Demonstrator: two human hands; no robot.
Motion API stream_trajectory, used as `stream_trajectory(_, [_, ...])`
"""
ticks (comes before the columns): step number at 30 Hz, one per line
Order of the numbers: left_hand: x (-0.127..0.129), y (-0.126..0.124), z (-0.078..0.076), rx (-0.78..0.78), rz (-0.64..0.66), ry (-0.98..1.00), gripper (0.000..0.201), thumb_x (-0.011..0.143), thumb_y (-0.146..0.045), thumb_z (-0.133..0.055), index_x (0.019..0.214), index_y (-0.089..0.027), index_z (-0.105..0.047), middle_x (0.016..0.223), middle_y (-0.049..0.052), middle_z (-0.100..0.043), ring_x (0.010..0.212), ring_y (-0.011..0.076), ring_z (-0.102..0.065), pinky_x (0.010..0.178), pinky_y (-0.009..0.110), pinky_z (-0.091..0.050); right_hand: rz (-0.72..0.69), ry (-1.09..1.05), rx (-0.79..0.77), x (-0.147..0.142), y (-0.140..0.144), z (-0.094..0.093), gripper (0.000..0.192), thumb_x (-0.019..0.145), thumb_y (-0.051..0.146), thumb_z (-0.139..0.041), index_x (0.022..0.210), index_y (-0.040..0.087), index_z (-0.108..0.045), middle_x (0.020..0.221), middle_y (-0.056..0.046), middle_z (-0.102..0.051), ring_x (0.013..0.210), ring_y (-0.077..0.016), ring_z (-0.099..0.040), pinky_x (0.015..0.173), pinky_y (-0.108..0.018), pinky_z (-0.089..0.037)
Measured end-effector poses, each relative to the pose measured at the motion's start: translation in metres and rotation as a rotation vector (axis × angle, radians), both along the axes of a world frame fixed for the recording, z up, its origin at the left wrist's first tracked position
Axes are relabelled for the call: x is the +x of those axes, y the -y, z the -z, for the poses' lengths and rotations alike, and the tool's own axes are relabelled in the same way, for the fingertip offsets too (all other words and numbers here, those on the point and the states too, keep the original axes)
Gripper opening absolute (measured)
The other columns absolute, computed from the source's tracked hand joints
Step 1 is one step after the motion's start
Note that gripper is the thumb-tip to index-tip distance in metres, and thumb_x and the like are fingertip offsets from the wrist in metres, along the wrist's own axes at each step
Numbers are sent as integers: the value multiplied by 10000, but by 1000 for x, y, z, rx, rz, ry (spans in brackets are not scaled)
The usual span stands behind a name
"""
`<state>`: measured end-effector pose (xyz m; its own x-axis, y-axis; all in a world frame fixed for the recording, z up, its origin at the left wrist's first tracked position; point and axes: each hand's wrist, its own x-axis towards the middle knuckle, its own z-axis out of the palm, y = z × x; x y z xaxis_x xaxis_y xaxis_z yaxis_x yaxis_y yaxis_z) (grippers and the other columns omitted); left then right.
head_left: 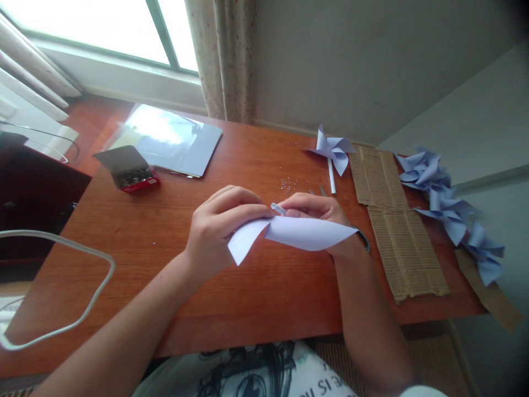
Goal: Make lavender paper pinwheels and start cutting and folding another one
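Both hands meet at the worktop's point(256, 286) centre. The left hand point(219, 226) pinches 1 pale lilac paper sheet point(297, 231), fingers pressed on its folded corner. The right hand point(318, 212) nips 1 small white stick point(278, 208) above the same sheet. At 1 o'clock lies 1 finished pinwheel point(333, 150); at 3 o'clock, 2 cardboard strips point(397, 231) and a heap of pinwheels point(450, 209). At 10 o'clock: 1 red pin box point(134, 175), 1 paper stack point(173, 140).

You are pinching folded lilac paper point(289, 234) between your left hand point(219, 231) and right hand point(318, 212), near the tabletop's point(256, 286) middle
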<state>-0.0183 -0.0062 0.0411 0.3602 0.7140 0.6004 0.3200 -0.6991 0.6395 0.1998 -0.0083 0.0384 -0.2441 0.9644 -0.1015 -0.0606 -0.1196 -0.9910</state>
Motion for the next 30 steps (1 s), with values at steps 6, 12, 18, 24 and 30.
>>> stream_trajectory(6, [0,-1,0,-14,-1,4,114,926,-242,-671,964,-217,-775,913,67,-712,809,174,-677,741,298,-555,-2,3,8,-1,0,-2,116,784,321,-826,880,257,-838,885,-33,-770,798,-178,-682,673,-293,-542])
stream_trajectory(12, [0,-1,0,-16,-3,-3,130,941,-258,-653,960,-213,-774,915,67,-712,814,172,-678,752,297,-559,-12,-7,19,0,0,0,126,795,327,-829,898,256,-838,906,-37,-767,814,-177,-686,690,-297,-535])
stream_trajectory(18, [0,-1,0,-1,0,-3,130,942,-256,-651,954,-206,-770,914,64,-712,806,166,-680,743,287,-560,-59,-50,71,5,-1,8,147,816,284,-821,958,251,-836,936,-39,-757,831,-166,-676,720,-286,-539])
stream_trajectory(24, [0,-1,0,8,-4,-6,144,952,-258,-635,945,-203,-767,909,64,-716,795,164,-679,741,288,-563,-105,-76,129,8,-3,11,226,791,326,-850,1007,260,-835,934,-49,-747,857,-190,-664,750,-310,-537])
stream_trajectory(30, [1,0,1,7,-6,-2,124,941,-239,-650,944,-202,-767,913,63,-715,803,165,-680,747,288,-559,-130,-71,180,11,-4,10,239,800,299,-846,1038,280,-832,916,-48,-723,834,-186,-644,725,-303,-513])
